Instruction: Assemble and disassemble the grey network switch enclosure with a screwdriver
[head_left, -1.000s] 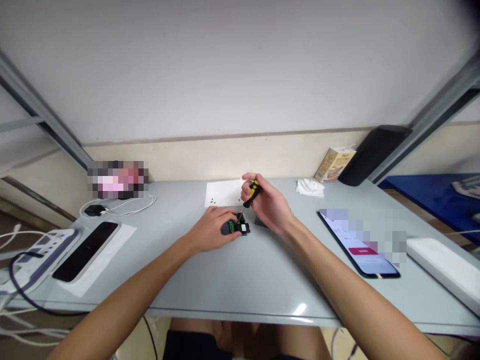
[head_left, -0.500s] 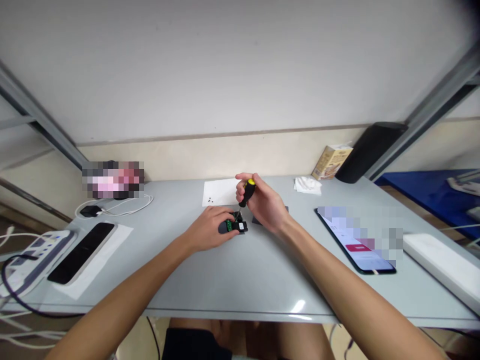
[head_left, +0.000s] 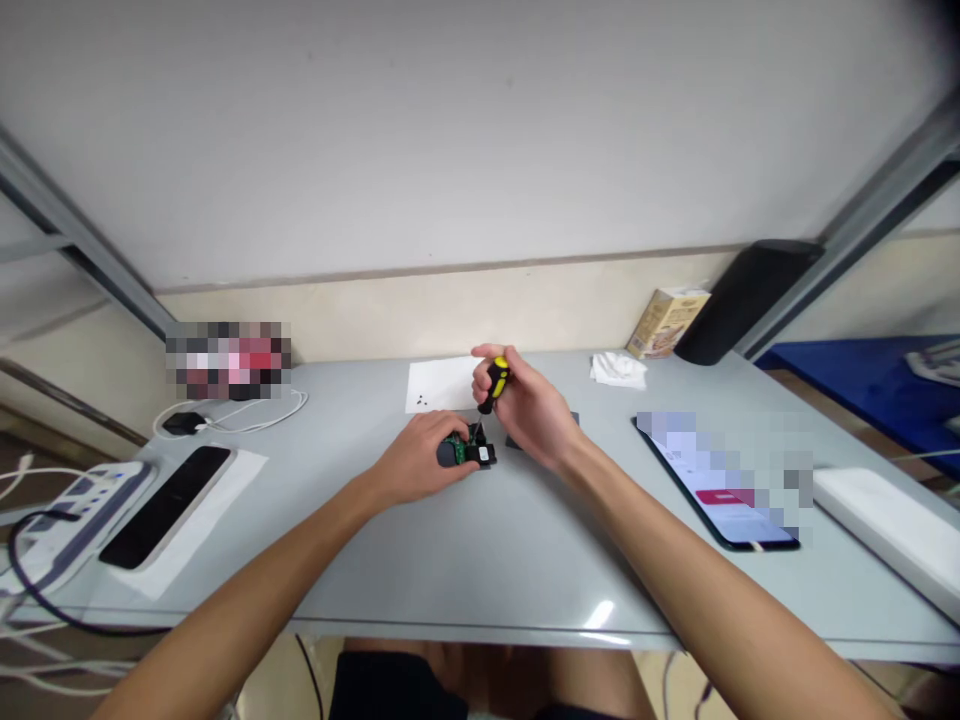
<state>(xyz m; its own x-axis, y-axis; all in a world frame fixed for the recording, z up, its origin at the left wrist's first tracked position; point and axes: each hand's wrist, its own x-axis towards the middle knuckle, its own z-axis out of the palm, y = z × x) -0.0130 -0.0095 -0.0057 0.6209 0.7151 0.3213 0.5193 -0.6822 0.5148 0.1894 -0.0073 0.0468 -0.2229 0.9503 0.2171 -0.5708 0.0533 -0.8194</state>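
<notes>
A small black electronic device (head_left: pixel 482 455) with a green circuit board exposed lies on the grey desk. Around its left side my left hand (head_left: pixel 420 455) is closed, fingers at the far edge and thumb at the near one. My right hand (head_left: pixel 532 410) grips a black and yellow screwdriver (head_left: pixel 495 385), tilted, its tip down on the open device. A flat dark piece (head_left: pixel 574 430) lies partly hidden behind my right hand. Farther back, a white sheet (head_left: pixel 446 380) carries several tiny dark bits, probably screws (head_left: pixel 421 401).
To the right lie a large phone (head_left: pixel 712 480), a crumpled tissue (head_left: pixel 617 369), a carton (head_left: pixel 667 322), a black cylinder (head_left: pixel 742 300) and a long white object (head_left: pixel 892 535). Leftward are a phone (head_left: pixel 165 508) on paper, a power strip (head_left: pixel 82 530) and a charger with a white cable (head_left: pixel 184 423).
The screwdriver's handle has turned, showing more of its yellow side. Both hands stay at nearly the same place; the view has shifted very slightly.
</notes>
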